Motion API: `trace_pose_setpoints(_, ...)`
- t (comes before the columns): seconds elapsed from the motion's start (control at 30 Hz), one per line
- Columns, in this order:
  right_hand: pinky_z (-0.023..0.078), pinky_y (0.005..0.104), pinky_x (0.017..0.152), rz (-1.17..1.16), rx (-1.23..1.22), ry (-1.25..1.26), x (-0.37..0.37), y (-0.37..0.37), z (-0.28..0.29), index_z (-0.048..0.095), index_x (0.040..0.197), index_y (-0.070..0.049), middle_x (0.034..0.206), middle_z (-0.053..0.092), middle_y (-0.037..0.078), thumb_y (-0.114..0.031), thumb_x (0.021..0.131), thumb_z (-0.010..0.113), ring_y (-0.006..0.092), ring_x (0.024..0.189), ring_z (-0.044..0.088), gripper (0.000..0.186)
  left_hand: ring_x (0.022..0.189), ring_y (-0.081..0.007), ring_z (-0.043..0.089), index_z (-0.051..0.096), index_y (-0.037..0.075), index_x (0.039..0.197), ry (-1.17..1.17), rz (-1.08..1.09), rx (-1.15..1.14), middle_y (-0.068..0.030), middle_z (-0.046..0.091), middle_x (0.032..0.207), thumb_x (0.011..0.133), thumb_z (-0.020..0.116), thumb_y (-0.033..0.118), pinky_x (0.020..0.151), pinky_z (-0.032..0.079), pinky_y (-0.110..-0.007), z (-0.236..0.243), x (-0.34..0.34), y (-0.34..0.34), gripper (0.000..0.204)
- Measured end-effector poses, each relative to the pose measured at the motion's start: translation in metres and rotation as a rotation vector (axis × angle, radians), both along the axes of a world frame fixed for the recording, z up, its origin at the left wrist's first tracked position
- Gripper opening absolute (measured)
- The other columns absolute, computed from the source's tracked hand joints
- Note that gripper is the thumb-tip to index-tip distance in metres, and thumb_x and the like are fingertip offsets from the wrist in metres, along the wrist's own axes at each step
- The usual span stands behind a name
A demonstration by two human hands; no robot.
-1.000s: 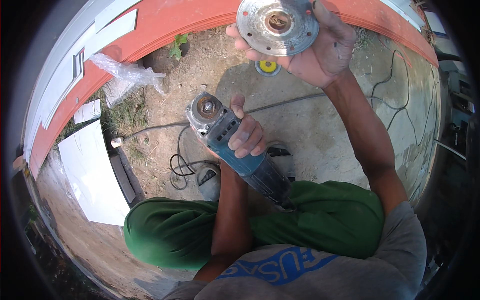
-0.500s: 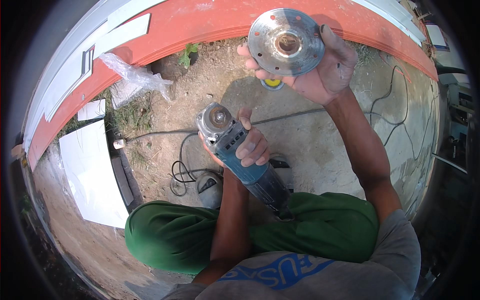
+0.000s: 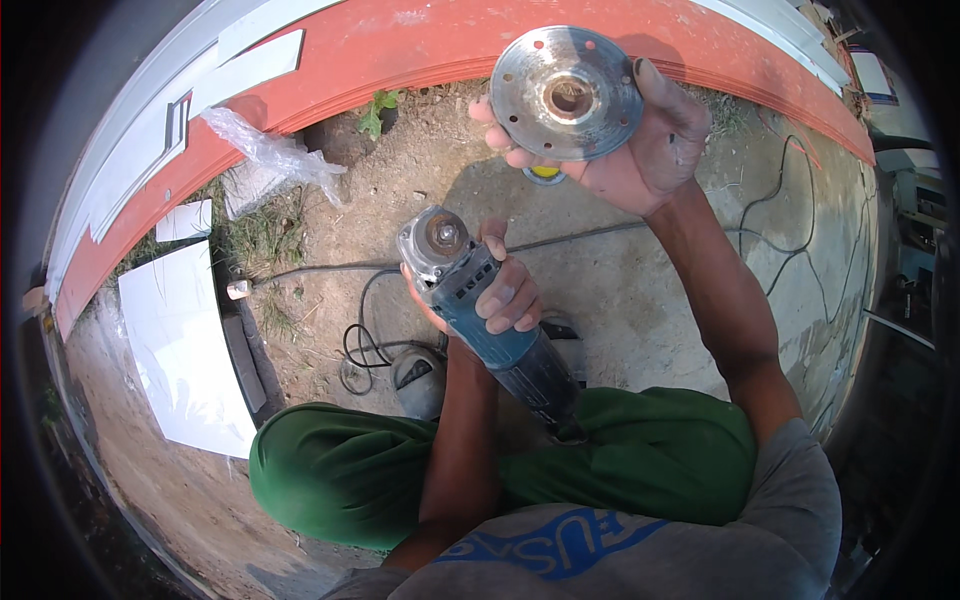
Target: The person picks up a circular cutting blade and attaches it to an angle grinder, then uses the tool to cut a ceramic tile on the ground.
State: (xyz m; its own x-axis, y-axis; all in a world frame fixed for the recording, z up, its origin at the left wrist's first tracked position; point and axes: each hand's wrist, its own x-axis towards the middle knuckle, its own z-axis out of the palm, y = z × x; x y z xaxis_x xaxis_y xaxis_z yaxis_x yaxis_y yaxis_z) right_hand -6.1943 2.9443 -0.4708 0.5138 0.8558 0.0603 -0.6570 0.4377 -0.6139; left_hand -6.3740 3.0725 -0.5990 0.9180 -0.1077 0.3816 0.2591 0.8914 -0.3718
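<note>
A teal and black angle grinder (image 3: pixel 500 345) lies tilted across my lap, its metal head up and its bare spindle showing, with no disc on it. Around its body, just below the head, my left hand (image 3: pixel 512 295) is closed. Up at the top, my right hand (image 3: pixel 660 140) grips a round metal disc (image 3: pixel 530 90) by its rim, thumb on one edge and fingers underneath. This disc has small holes near its rim and a raised hub with a central hole. Partly hidden below it, a yellow-centred disc (image 3: pixel 545 173) rests on the ground.
Long red boards (image 3: pixel 430 50) line the far side, with white strips on them. A crumpled clear plastic sheet (image 3: pixel 275 150) and a white panel (image 3: pixel 185 350) lie at left. Black cables (image 3: pixel 590 232) cross the ground. A green plant (image 3: pixel 376 112) grows by the boards.
The metal disc in my right hand has dropped slightly and tilted a little. The grinder head has shifted slightly to the right, still in my left hand.
</note>
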Motion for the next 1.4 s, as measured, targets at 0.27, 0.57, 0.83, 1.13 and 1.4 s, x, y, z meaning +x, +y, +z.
trace_pose_setpoints(0.27, 0.040, 0.0594, 0.120, -0.087, -0.070, -0.018, 0.012, -0.018, -0.018, 0.036, 0.158, 0.005, 0.154, 0.038, 0.042, -0.050, 0.105, 0.053, 0.0552, 0.145, 0.043, 0.078, 0.065, -0.0198, 0.061, 0.043, 0.006, 0.132, -0.015, 0.016, -0.010, -0.0072, 0.061, 0.080, 0.088, 0.061, 0.079, 0.074, 0.053, -0.041, -0.002, 0.003, 0.003, 0.087)
trace_pose_setpoints(0.57, 0.046, 0.0582, 0.119, -0.253, -0.252, 0.162, 0.021, -0.059, -0.093, 0.042, 0.153, 0.005, 0.150, 0.050, 0.037, -0.040, 0.106, 0.056, 0.0529, 0.141, 0.050, 0.067, 0.068, -0.0204, 0.061, 0.042, 0.006, 0.133, -0.012, -0.003, 0.001, -0.0078, 0.061, 0.081, 0.088, 0.062, 0.079, 0.077, 0.053, -0.042, -0.001, 0.002, 0.001, 0.088)
trace_pose_setpoints(0.83, 0.055, 0.0369, 0.101, -0.162, -0.975, -0.295, 0.013, -0.087, -0.172, 0.064, 0.134, 0.001, 0.117, 0.072, 0.013, -0.044, 0.101, 0.067, 0.0205, 0.113, 0.069, 0.057, 0.070, -0.0208, 0.062, 0.042, 0.006, 0.134, 0.004, -0.020, -0.010, -0.0082, 0.062, 0.083, 0.088, 0.062, 0.079, 0.079, 0.053, -0.042, -0.003, 0.003, -0.001, 0.088)
trace_pose_setpoints(1.13, 0.052, 0.0450, 0.105, 0.086, -1.591, -1.377, -0.032, -0.068, -0.208, 0.069, 0.129, 0.000, 0.126, 0.068, 0.022, -0.052, 0.085, 0.081, 0.0323, 0.125, 0.063, 0.069, 0.071, -0.0224, 0.064, 0.043, 0.005, 0.136, -0.006, -0.012, 0.002, -0.0098, 0.063, 0.085, 0.089, 0.064, 0.078, 0.081, 0.054, -0.044, -0.007, 0.002, 0.006, 0.089)
trace_pose_setpoints(1.4, 0.048, 0.0521, 0.111, -0.190, -1.894, -1.427, 0.006, -0.046, -0.243, 0.061, 0.141, 0.002, 0.146, 0.053, 0.031, -0.055, 0.080, 0.082, 0.0482, 0.135, 0.053, 0.085, 0.068, -0.0212, 0.064, 0.044, 0.006, 0.135, 0.033, -0.023, 0.075, -0.0093, 0.064, 0.085, 0.085, 0.070, 0.077, 0.079, 0.054, -0.043, -0.006, 0.002, 0.009, 0.091)
